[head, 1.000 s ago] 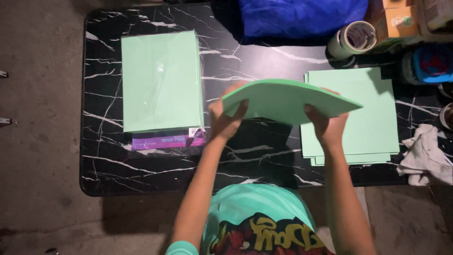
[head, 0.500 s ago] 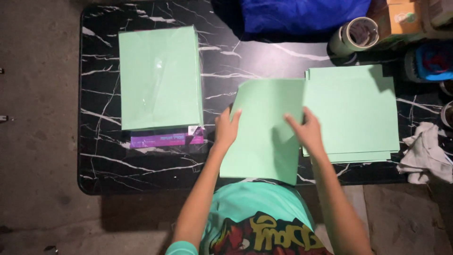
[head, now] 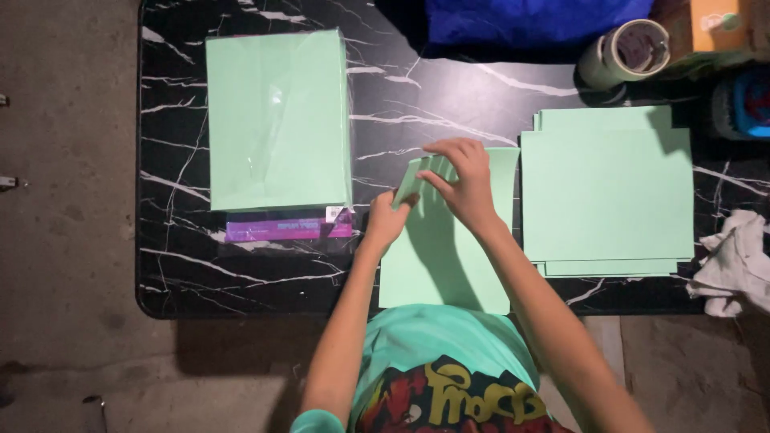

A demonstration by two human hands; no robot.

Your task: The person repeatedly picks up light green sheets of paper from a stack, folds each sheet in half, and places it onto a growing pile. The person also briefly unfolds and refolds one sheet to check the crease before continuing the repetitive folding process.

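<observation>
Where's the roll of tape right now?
In the head view the roll of tape stands at the table's far right, just beyond the loose stack of green sheets and beside the blue cloth.

Matt pale-green paper sheet [head: 449, 256], smooth, its top corner bending softly. At three o'clock, the paper stack [head: 607, 192] looks equally matt and flat. At ten o'clock, the paper ream [head: 277, 120] sits in glossy clear plastic wrap catching glare. The tabletop [head: 417, 96] is polished black marble-look, white-veined. Far right, crumpled white cloth [head: 734, 256], soft and rough.
</observation>
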